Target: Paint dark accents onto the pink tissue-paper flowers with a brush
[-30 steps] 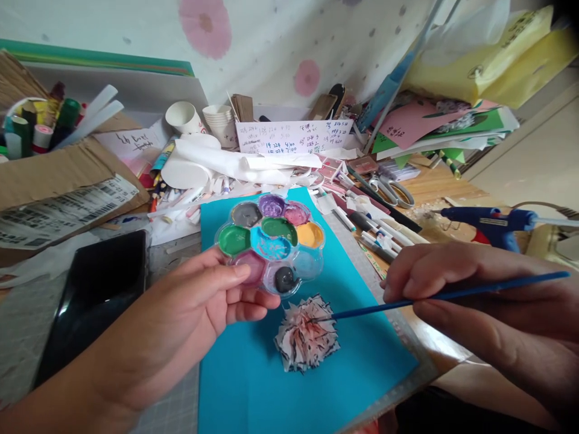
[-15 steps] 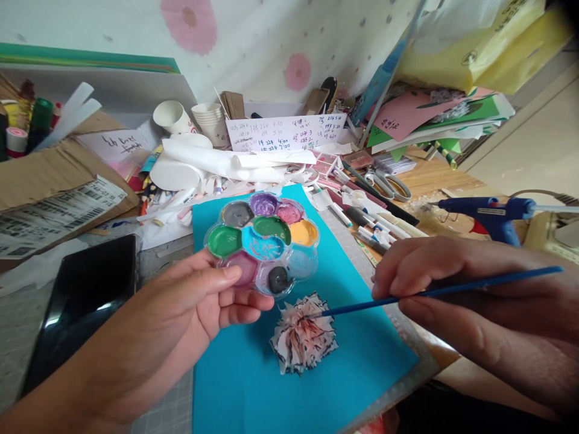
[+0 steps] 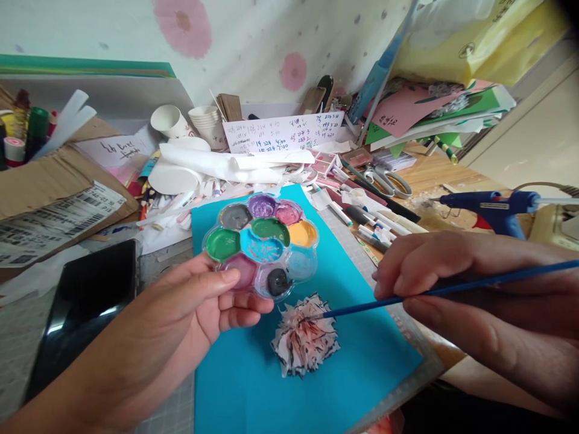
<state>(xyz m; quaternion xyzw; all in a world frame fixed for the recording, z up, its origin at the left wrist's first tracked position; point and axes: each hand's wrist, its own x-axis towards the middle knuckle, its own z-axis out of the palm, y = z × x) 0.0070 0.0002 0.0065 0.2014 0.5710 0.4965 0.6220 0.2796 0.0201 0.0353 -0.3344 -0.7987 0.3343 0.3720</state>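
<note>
My left hand grips the near-left edge of a clear, flower-shaped paint palette, thumb on top and fingers underneath. Its wells hold purple, pink, yellow, green, blue, grey and black paint. Between the thumb and fingers of my right hand is a thin blue paintbrush, slanting down to the left. The brush tip meets the middle of a ruffled paper flower, white with dark edges and a reddish centre. Under the flower lies a sheet of blue paper; the palette is held above it.
A black phone lies left, below a cardboard box. Paper cups, scissors and several pens crowd the back. A blue glue gun rests at right, behind my right hand.
My right hand and the brush handle have shifted very slightly right, with the tip still at the flower's middle. The left hand and palette have barely moved.
</note>
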